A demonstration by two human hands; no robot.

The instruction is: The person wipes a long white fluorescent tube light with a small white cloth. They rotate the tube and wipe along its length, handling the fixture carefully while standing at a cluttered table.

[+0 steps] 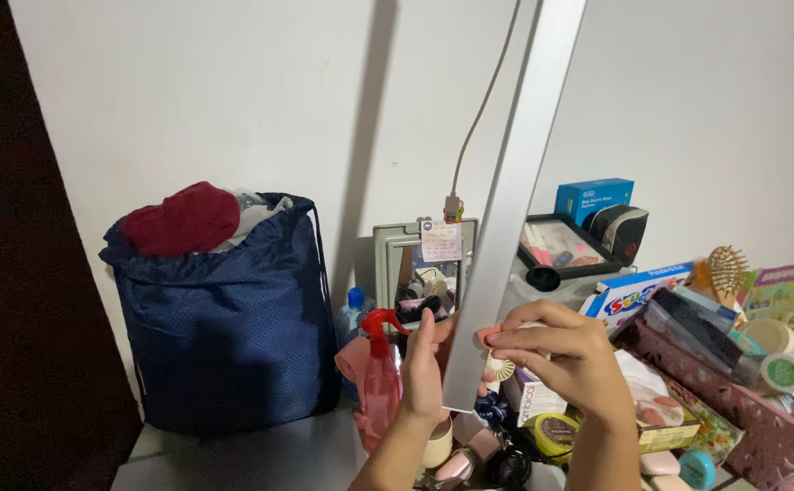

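A blue bag [220, 318] stands well left of the fingers. The left hand [426, 364] is pressed flat, fingers together, against the bar [506, 227], which rises tilted between both hands. The right hand [561, 350] is pinched on its lower edge. A steady bar is best kept by firm, even pressure, clear of the bench [261, 455] clutter.

Dim, warm indoor light from the front – soft shadows on wall [233, 109], slightly grainy.
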